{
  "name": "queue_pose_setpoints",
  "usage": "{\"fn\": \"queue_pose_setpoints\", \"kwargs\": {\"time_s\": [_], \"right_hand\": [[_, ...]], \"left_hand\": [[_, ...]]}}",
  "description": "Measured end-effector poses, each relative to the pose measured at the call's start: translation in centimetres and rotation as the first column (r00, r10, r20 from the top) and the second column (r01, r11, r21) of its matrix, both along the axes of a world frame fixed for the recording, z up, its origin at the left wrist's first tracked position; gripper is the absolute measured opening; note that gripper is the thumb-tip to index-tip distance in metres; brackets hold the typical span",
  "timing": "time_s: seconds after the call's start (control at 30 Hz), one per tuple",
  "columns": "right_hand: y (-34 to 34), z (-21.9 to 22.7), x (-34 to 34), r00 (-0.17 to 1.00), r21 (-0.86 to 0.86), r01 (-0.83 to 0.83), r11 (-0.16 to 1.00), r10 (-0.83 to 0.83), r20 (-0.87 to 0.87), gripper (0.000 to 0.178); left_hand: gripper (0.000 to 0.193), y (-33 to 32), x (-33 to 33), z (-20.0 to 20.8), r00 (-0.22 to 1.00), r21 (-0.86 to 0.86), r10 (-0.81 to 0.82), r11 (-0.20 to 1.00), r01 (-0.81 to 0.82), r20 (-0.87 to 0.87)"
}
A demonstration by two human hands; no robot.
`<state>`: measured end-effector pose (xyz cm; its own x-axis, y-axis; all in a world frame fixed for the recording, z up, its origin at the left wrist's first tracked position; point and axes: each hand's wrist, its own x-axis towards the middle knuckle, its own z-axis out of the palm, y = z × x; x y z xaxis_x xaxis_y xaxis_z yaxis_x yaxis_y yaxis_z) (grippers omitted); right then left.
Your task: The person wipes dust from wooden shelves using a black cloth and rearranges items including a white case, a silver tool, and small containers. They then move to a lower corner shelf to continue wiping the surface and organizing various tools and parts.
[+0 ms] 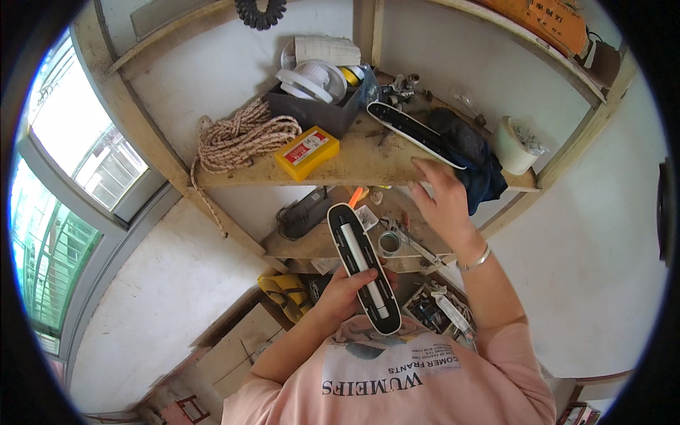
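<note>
In front of my chest, my left hand (347, 287) grips a long oval case half (340, 241) with a white rim and black ribbed inside. A white tube-shaped piece (359, 262) lies lengthwise in it, under my thumb. My right hand (443, 198) reaches up to the shelf with its fingers apart. Its fingertips are by the near end of a second, matching case half (407, 129), which lies with its black inside up. Whether they touch it I cannot tell. Beside that half lies a dark blue cloth (482, 170).
On the wooden shelf (375, 166) are a coiled rope (241, 138), a yellow box (307, 154), a dark bin (312, 112) with white parts, and a white tub (516, 145). The lower shelf holds an open tin (389, 243) and tools. A window (78, 142) is at left.
</note>
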<state>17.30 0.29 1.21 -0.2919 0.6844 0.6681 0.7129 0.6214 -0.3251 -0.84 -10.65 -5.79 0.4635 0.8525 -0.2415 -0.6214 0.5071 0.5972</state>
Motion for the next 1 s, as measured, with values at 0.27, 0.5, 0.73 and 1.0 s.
{"fn": "queue_pose_setpoints", "kwargs": {"time_s": [0.27, 0.5, 0.73, 1.0], "right_hand": [[7.8, 2.8, 1.3, 0.816, -0.074, 0.312, 0.947, -0.227, 0.532, 0.052], [9.7, 5.9, 1.4, 0.815, -0.366, 0.336, 0.868, -0.073, 0.575, 0.048], [9.3, 5.5, 0.9, 0.867, -0.344, 0.294, 0.892, -0.097, 0.490, 0.052], [6.9, 5.7, 1.3, 1.000, -0.533, 0.005, 0.846, -0.016, -0.016, 0.043]], "left_hand": [[0.036, -0.1, -0.5, 1.2, 0.992, 0.044, 0.125, 0.991, -0.126, 0.018], [0.035, -0.9, -1.1, 1.3, 0.969, 0.087, 0.245, 0.966, -0.245, 0.019], [0.037, -0.6, -1.1, 1.0, 0.966, 0.096, 0.254, 0.962, -0.257, 0.045], [0.035, 1.2, 0.4, 1.2, 0.961, 0.072, 0.254, 0.962, -0.263, 0.107]]}}
